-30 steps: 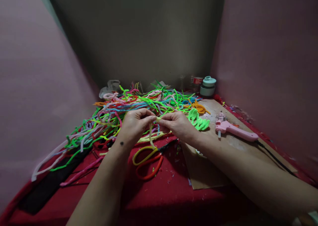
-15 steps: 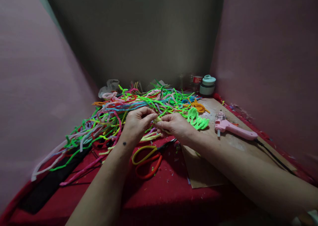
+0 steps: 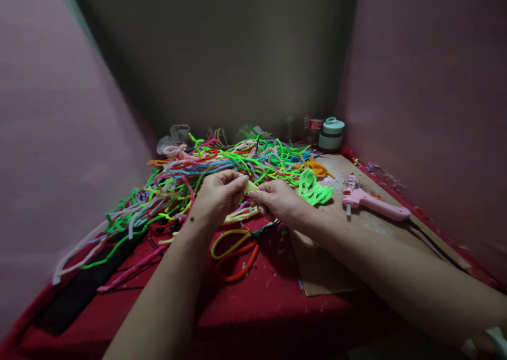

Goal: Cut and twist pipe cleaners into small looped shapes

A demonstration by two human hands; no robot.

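Note:
Between my two hands is a short length of pale yellow pipe cleaner (image 3: 250, 187), mostly covered by the fingers. My left hand (image 3: 222, 193) pinches its left end with thumb and forefinger. From the other side my right hand (image 3: 278, 199) grips it, fingers curled under. Scissors (image 3: 236, 255) with one yellow and one red handle loop lie just below the hands. More pale yellow pipe cleaners (image 3: 241, 215) rest right behind the fingers. To the right sit a bright green leaf-like piece (image 3: 315, 190) and an orange looped piece (image 3: 316, 167).
A large tangle of coloured pipe cleaners (image 3: 233, 157) covers the back of the red cloth (image 3: 261, 307). At right, a pink glue gun (image 3: 374, 204) with a black cord lies on a brown board (image 3: 330, 275). A lidded cup (image 3: 331, 134) stands behind. A black strip (image 3: 85, 289) lies left.
My hands have shifted slightly, and more of the pale yellow pipe cleaner shows between the fingertips. Both hands keep their hold. The things on the cloth lie as before.

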